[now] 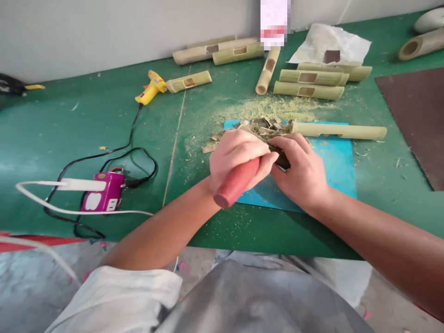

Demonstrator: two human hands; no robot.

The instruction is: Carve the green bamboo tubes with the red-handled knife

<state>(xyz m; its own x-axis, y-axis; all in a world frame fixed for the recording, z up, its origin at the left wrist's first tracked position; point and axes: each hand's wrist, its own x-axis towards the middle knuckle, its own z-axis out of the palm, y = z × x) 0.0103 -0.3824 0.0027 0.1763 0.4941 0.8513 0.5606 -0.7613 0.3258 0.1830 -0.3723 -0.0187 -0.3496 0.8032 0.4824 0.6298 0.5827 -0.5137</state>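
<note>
My left hand (237, 157) is wrapped round the red wooden handle (236, 184) of a tool whose working end is hidden by my fingers. My right hand (300, 169) is closed round a dark piece (282, 159) held against the tool's tip, over a blue mat (338, 164). A long pale bamboo tube (338, 131) lies across the mat's far edge, just beyond my right hand. A heap of bamboo chips (265, 127) sits at the tube's left end.
Several cut bamboo tubes (308, 83) with square windows lie at the back of the green table (69, 129). A yellow glue gun (151, 88) and its black cord run to a purple power strip (104, 196) at left. A brown sheet (419, 115) lies at right.
</note>
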